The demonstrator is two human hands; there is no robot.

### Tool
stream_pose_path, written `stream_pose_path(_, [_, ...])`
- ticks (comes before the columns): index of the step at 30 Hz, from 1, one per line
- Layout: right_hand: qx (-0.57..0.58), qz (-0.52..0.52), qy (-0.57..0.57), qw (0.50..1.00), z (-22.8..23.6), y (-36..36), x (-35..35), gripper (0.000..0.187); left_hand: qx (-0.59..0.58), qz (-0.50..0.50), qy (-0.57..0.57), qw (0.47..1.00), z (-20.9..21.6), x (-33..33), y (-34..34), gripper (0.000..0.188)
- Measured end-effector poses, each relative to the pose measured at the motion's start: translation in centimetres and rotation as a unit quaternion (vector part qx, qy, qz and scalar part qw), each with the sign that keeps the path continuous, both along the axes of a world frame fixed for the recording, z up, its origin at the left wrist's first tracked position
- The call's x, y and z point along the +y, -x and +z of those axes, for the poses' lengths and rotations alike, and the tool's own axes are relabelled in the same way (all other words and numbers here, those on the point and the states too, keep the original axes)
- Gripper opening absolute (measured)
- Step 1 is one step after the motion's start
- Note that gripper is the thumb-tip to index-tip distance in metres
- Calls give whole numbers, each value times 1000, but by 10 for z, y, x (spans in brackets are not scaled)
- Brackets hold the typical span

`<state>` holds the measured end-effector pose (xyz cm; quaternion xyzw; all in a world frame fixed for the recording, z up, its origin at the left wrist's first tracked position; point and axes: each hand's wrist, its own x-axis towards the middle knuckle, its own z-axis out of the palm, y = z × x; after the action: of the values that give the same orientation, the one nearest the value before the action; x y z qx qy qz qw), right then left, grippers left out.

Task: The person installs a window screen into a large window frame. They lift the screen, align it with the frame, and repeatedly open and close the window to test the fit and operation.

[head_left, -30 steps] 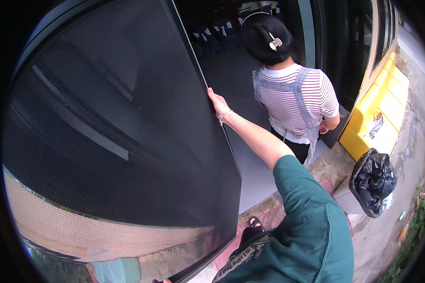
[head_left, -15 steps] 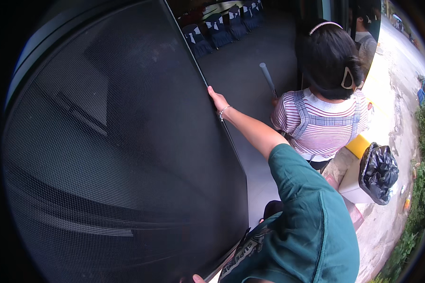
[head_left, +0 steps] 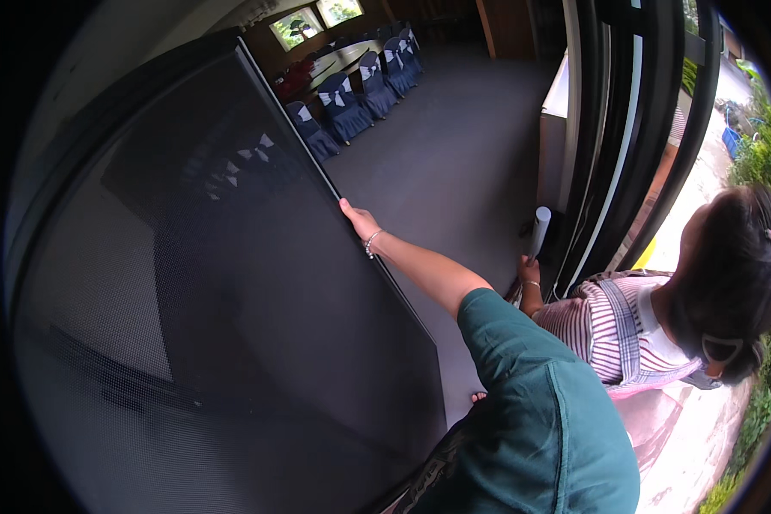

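Note:
A large dark mesh screen door (head_left: 274,368) with a thin metal frame fills the left half of the view. My right hand (head_left: 360,219), with a beaded bracelet at the wrist, grips the door's upright edge partway along. The thumb shows on the near side, while the other fingers are mostly hidden behind the frame. My arm in a green sleeve reaches to it from the lower right. My left hand is out of view. To the right, another person (head_left: 625,325) in a striped top holds a grey rod (head_left: 540,230) with a rounded end upright in one hand.
Beyond the door, chairs (head_left: 343,103) with dark covers and white bows line a long table on a grey floor (head_left: 454,128). Black upright door frames (head_left: 634,128) stand at the right. Outside are pale paving (head_left: 694,428) and green plants (head_left: 767,154).
My view has turned, bringing more of the room and the black frames into sight. The other person now appears farther right, head turned. My left fingertip has left the lower edge; my right hand keeps its grip.

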<state>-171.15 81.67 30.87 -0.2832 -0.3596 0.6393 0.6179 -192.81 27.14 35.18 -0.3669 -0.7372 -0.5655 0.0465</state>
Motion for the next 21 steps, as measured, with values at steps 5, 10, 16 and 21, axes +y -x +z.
stream_pose_path(5, [-5,-49,-22,999,16,-19,113,69,-8,-52,-42,998,13,125,26,47])
stream_pose_path(10, [-236,-96,-52,966,14,-47,222,77,51,-162,-157,973,39,265,43,46])
stream_pose_path(16, [-421,-164,-25,892,-28,-60,260,74,-21,-258,-115,959,69,469,59,42])
stream_pose_path(21, [-353,-19,-108,929,-65,-7,193,48,55,-360,-80,928,91,648,28,49])
